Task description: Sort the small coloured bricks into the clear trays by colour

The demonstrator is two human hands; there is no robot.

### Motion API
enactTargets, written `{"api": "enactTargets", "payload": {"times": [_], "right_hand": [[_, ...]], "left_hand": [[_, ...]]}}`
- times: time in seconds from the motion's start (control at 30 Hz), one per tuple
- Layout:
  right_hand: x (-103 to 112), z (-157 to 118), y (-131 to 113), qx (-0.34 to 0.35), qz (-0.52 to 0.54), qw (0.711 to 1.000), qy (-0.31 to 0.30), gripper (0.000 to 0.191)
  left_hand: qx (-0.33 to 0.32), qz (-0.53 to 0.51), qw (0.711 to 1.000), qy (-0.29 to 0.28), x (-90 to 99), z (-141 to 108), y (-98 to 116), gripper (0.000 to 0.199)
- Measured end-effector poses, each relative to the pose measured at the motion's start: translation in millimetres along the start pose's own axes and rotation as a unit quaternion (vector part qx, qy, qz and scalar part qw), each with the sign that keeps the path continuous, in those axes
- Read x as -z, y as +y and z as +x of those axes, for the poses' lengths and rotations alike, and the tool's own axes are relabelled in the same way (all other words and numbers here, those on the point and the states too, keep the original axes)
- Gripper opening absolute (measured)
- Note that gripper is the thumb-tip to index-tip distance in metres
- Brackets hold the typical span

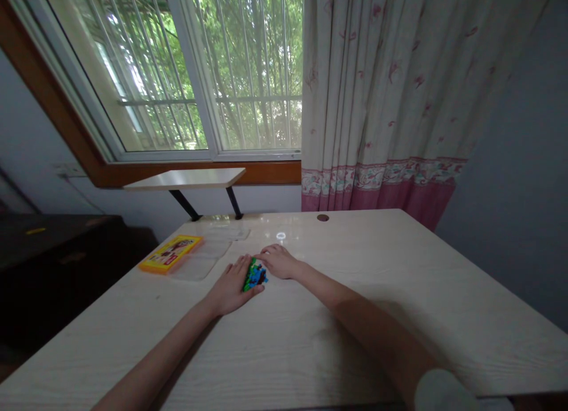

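A small cluster of green, blue and dark pieces (256, 275) lies on the pale table, too small and blurred to name its kind. My left hand (233, 285) rests along its left side, fingers stretched out and thumb spread below it, partly covering its edge. From the upper right, my right hand (279, 261) lies low over the table with its fingers reaching to the top edge of the cluster. Neither hand is wrapped around anything that I can see.
A yellow-orange box (171, 254) and clear plastic trays (204, 260) lie at the table's left. Behind them a small raised shelf (190, 178) stands on black legs. A cable hole (323, 217) sits near the back edge of the table (377, 269). A curtain (377, 103) hangs behind.
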State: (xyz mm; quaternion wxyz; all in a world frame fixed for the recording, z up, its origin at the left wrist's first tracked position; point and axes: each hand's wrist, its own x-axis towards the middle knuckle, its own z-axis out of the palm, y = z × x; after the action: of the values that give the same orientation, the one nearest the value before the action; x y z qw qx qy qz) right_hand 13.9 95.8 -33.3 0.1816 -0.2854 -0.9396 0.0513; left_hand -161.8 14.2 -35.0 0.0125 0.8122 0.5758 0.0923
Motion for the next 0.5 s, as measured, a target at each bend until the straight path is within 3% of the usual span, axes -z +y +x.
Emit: {"api": "enactTargets", "payload": {"times": [0.5], "right_hand": [[14.9,-50.1,8.0,0.040,0.007,0.999,0.015,0.034]], "left_hand": [[-0.067,-0.043,0.997,-0.012,-5.0,7.3,33.0,0.074]]}}
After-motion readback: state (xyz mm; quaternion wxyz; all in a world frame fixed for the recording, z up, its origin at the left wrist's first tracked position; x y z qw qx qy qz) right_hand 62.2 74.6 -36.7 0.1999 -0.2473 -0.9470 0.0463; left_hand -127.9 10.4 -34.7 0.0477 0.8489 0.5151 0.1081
